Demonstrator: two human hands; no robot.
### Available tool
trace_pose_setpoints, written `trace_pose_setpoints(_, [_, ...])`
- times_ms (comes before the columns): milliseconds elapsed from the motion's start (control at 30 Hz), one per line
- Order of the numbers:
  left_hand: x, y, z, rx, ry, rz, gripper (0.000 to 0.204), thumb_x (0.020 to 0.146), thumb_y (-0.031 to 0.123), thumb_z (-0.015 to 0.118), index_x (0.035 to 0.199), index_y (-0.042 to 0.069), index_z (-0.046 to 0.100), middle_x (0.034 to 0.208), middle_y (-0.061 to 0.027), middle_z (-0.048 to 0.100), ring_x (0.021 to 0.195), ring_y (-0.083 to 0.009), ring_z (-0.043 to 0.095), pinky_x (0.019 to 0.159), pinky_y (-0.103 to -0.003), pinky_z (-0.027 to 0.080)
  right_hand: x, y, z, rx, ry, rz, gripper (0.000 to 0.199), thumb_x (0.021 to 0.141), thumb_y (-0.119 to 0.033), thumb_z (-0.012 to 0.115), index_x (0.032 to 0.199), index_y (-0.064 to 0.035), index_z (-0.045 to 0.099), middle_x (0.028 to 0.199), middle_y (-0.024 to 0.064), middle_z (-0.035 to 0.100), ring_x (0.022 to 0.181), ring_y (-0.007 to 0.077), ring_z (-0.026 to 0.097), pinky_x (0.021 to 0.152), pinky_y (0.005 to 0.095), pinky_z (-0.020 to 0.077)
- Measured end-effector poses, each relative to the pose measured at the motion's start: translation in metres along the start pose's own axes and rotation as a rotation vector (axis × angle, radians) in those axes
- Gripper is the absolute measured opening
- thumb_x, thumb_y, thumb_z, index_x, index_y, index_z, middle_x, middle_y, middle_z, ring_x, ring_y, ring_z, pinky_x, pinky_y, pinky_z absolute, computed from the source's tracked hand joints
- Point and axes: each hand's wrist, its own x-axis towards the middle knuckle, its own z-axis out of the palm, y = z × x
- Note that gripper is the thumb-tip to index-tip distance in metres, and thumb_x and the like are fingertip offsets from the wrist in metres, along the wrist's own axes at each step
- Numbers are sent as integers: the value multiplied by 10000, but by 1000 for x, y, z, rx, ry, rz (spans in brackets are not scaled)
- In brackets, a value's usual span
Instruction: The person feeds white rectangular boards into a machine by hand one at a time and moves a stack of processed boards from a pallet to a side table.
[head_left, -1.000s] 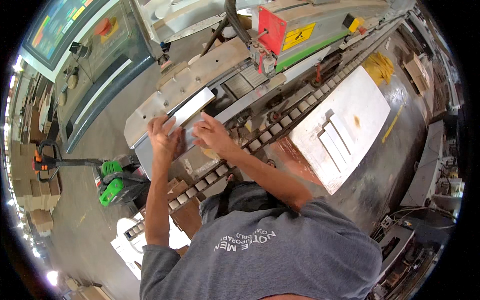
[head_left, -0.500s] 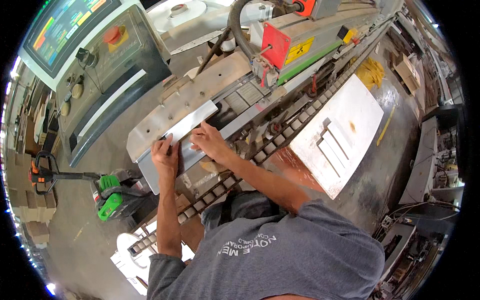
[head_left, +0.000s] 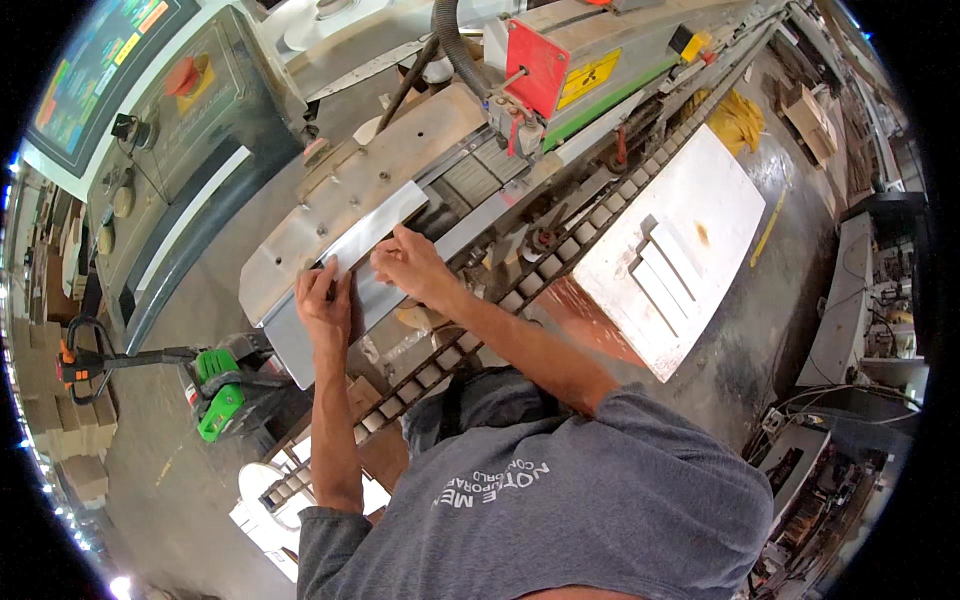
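Note:
A narrow white strip (head_left: 385,222) lies along the bed of a long machine, against a metal guide plate (head_left: 285,240). At its near-left end, my left hand (head_left: 324,303) is closed, thumb and fingers pinched on the strip. My right hand (head_left: 415,267) is also closed, its curled fingers against the strip's near edge, toward the middle. What lies under the right fingertips is partly hidden. Below both hands runs a grey metal ledge (head_left: 287,352). Just past the strip's far end are the machine's slatted feed pads (head_left: 480,180).
A control panel with a red stop button (head_left: 182,77) stands at the left. Ahead is a red plate (head_left: 537,65) on the machine head. White strips (head_left: 665,268) lie on a white board (head_left: 722,220) at the right. A green-and-black pallet jack (head_left: 222,395) sits at the lower left.
The whole view has shifted slightly, so the machine appears higher and farther left. Both hands stay at the strip in nearly the same places; the right fingers have changed position slightly.

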Motion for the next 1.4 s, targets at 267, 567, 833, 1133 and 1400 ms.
trace_pose_setpoints(267, [23,27,50,-47,-2,42,318,720,38,812,1031,42,747,831,-126,629,786,-306,598,732,-386,490,27,8,-53,-127,165,-226,431,904,-283,612,750,91,464,645,150,681,595,174,657,609,337,551])
trace_pose_setpoints(567, [58,77,116,-52,-43,50,246,738,101,813,969,47,746,814,-122,637,775,-318,603,740,-425,488,49,1,-134,-110,292,-160,454,854,-270,622,873,165,497,702,157,700,702,233,691,656,379,548])
trace_pose_setpoints(833, [86,113,183,-32,-168,-16,223,775,185,797,970,82,768,789,-112,646,768,-323,603,774,-428,483,-30,9,-154,-538,282,-576,507,915,-160,632,1333,83,479,1115,234,645,926,333,659,738,378,551])
trace_pose_setpoints(1133, [102,147,210,-208,-114,125,275,826,160,751,1080,53,742,865,-139,673,825,-317,615,759,-416,494,-177,13,-292,-590,536,-277,312,899,-36,678,1210,-57,671,1158,156,673,832,214,702,631,304,606])
trace_pose_setpoints(1400, [46,168,159,-114,-198,58,219,818,61,725,1034,34,749,890,-118,690,827,-291,616,758,-415,501,-165,29,-430,-1331,508,512,683,801,-396,776,1308,22,590,1210,272,618,1157,422,558,1023,473,459])
